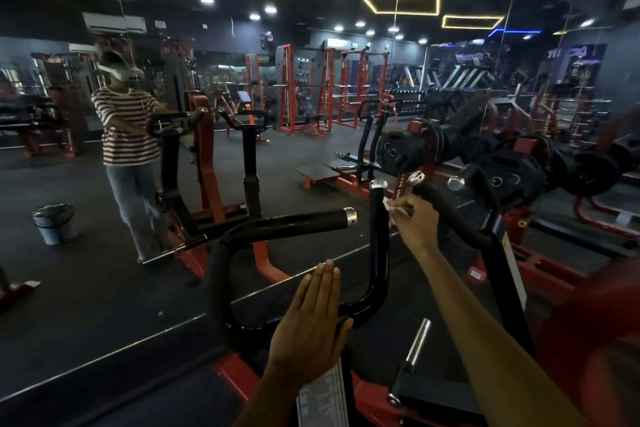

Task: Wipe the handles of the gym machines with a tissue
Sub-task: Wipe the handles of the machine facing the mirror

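Observation:
A black gym machine stands in front of me with chrome-capped handles: a horizontal handle (294, 220), an upright handle (378, 229) and an angled handle (440, 198) to the right. My right hand (414, 218) pinches a small white tissue (390, 204) and holds it against the right side of the upright handle, just below its cap. My left hand (311, 319) is lower down, fingers straight and together, palm flat over the curved black bar near the machine's middle; it holds nothing.
A wall mirror on the left reflects a person in a striped shirt and the machine. A metal bin (55, 222) shows in the mirror. Loaded weight plates (512, 177) sit to the right. A chrome peg (415, 343) sticks up from the red frame (377, 399).

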Action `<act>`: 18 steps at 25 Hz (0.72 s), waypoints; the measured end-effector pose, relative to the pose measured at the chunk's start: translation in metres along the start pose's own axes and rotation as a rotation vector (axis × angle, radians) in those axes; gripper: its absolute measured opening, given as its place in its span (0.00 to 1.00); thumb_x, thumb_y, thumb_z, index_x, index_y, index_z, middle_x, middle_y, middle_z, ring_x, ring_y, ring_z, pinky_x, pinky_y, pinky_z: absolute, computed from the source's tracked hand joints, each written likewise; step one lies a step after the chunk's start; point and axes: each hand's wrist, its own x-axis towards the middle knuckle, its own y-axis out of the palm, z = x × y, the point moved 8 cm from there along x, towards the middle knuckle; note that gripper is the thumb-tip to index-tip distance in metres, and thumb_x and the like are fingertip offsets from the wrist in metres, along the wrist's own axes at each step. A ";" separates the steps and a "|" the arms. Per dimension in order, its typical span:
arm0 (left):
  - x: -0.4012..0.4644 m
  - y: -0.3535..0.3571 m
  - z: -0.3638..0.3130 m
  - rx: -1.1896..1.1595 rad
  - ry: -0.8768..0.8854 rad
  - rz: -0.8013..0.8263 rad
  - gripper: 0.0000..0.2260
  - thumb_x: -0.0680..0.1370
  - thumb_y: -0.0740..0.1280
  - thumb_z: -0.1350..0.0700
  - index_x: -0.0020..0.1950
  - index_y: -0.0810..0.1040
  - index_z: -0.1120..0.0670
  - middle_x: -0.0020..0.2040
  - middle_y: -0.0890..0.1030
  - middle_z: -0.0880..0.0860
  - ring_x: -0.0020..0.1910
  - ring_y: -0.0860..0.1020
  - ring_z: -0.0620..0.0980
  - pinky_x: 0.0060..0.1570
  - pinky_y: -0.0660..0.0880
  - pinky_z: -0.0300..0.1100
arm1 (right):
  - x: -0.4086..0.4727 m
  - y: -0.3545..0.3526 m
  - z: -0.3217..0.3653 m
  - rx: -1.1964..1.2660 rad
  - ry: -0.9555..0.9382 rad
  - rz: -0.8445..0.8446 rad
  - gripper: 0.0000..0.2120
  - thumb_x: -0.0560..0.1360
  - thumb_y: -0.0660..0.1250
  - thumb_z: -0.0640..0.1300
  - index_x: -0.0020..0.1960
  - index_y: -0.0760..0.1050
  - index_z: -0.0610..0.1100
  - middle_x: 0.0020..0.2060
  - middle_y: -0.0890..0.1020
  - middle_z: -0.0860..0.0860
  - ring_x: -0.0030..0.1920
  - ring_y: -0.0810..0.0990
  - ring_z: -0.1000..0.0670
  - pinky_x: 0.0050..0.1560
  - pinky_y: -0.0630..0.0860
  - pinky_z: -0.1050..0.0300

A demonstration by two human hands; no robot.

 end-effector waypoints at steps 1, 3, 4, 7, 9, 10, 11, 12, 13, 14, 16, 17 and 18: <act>0.000 0.000 0.000 0.000 -0.002 0.002 0.30 0.80 0.53 0.44 0.73 0.60 0.64 0.74 0.59 0.63 0.74 0.59 0.58 0.68 0.56 0.51 | -0.009 -0.002 -0.005 0.001 0.005 -0.002 0.02 0.72 0.68 0.33 0.43 0.78 0.38 0.42 0.81 0.48 0.45 0.80 0.52 0.48 0.75 0.64; 0.000 0.000 0.001 0.003 -0.006 0.010 0.30 0.80 0.53 0.44 0.73 0.60 0.64 0.74 0.59 0.63 0.74 0.59 0.58 0.68 0.55 0.51 | -0.033 -0.004 -0.014 -0.009 -0.007 -0.019 0.02 0.71 0.69 0.32 0.41 0.78 0.37 0.40 0.82 0.47 0.41 0.79 0.55 0.42 0.72 0.74; 0.000 0.000 0.001 0.008 -0.004 0.013 0.30 0.80 0.53 0.44 0.73 0.60 0.65 0.74 0.59 0.63 0.74 0.59 0.58 0.69 0.55 0.51 | -0.047 -0.005 -0.018 -0.010 -0.018 -0.028 0.02 0.70 0.69 0.31 0.40 0.78 0.36 0.38 0.82 0.46 0.39 0.78 0.56 0.39 0.71 0.75; 0.000 -0.003 -0.001 0.011 0.006 0.007 0.29 0.79 0.53 0.44 0.73 0.61 0.65 0.74 0.61 0.63 0.73 0.61 0.58 0.69 0.54 0.51 | -0.087 -0.008 -0.033 0.025 -0.001 -0.046 0.06 0.70 0.71 0.33 0.37 0.77 0.41 0.34 0.81 0.47 0.35 0.78 0.56 0.36 0.71 0.71; 0.000 -0.005 -0.001 0.008 0.008 -0.001 0.29 0.79 0.52 0.45 0.72 0.63 0.65 0.73 0.63 0.63 0.73 0.63 0.58 0.69 0.53 0.50 | -0.112 -0.010 -0.037 0.053 -0.015 -0.069 0.11 0.70 0.72 0.33 0.33 0.74 0.44 0.30 0.79 0.48 0.32 0.77 0.57 0.33 0.69 0.73; 0.000 -0.005 -0.002 0.009 0.009 0.002 0.29 0.79 0.52 0.45 0.72 0.63 0.65 0.73 0.63 0.63 0.72 0.63 0.58 0.69 0.53 0.50 | -0.124 -0.011 -0.038 0.053 -0.026 -0.074 0.13 0.70 0.72 0.33 0.32 0.73 0.45 0.28 0.77 0.48 0.30 0.76 0.58 0.32 0.68 0.74; 0.000 -0.005 -0.003 0.006 0.009 0.006 0.29 0.79 0.51 0.45 0.72 0.63 0.65 0.73 0.63 0.64 0.72 0.63 0.59 0.69 0.53 0.50 | -0.134 -0.012 -0.038 0.053 -0.026 -0.070 0.15 0.69 0.72 0.33 0.31 0.72 0.46 0.27 0.76 0.50 0.29 0.75 0.59 0.31 0.67 0.74; -0.001 -0.005 -0.003 0.003 0.009 0.007 0.29 0.80 0.50 0.45 0.72 0.63 0.65 0.73 0.63 0.64 0.72 0.64 0.59 0.69 0.53 0.50 | -0.139 -0.013 -0.037 0.050 -0.016 -0.068 0.15 0.69 0.73 0.32 0.31 0.72 0.46 0.26 0.76 0.52 0.29 0.74 0.59 0.31 0.67 0.74; -0.001 -0.005 -0.003 0.000 0.006 0.006 0.29 0.80 0.49 0.45 0.72 0.63 0.65 0.72 0.64 0.63 0.72 0.64 0.58 0.69 0.53 0.50 | -0.139 -0.017 -0.034 0.053 -0.004 -0.070 0.13 0.68 0.73 0.32 0.31 0.73 0.45 0.27 0.76 0.53 0.29 0.75 0.59 0.31 0.67 0.74; -0.001 -0.005 -0.003 -0.004 0.002 0.010 0.29 0.81 0.48 0.45 0.72 0.63 0.65 0.73 0.64 0.63 0.72 0.64 0.58 0.69 0.53 0.50 | -0.130 -0.021 -0.030 0.067 0.012 -0.079 0.10 0.69 0.72 0.33 0.34 0.75 0.43 0.29 0.78 0.52 0.31 0.76 0.60 0.32 0.68 0.74; -0.001 -0.005 -0.002 -0.016 0.006 0.019 0.29 0.81 0.47 0.44 0.72 0.63 0.65 0.73 0.63 0.63 0.72 0.63 0.58 0.69 0.53 0.49 | -0.093 -0.028 -0.013 0.102 0.033 -0.114 0.04 0.72 0.69 0.33 0.40 0.78 0.41 0.35 0.81 0.49 0.34 0.78 0.60 0.34 0.71 0.74; -0.001 -0.004 -0.002 -0.020 0.009 0.016 0.29 0.81 0.48 0.44 0.72 0.63 0.65 0.73 0.63 0.63 0.72 0.63 0.58 0.69 0.54 0.49 | -0.071 -0.031 -0.003 0.104 0.031 -0.134 0.04 0.73 0.68 0.33 0.43 0.78 0.40 0.39 0.81 0.48 0.36 0.77 0.60 0.35 0.72 0.75; -0.001 -0.004 -0.002 -0.020 0.011 0.012 0.29 0.80 0.49 0.44 0.72 0.63 0.65 0.73 0.62 0.63 0.72 0.63 0.57 0.69 0.54 0.49 | -0.047 -0.033 0.006 0.103 0.029 -0.152 0.04 0.73 0.66 0.33 0.46 0.78 0.39 0.41 0.81 0.47 0.37 0.77 0.60 0.36 0.71 0.76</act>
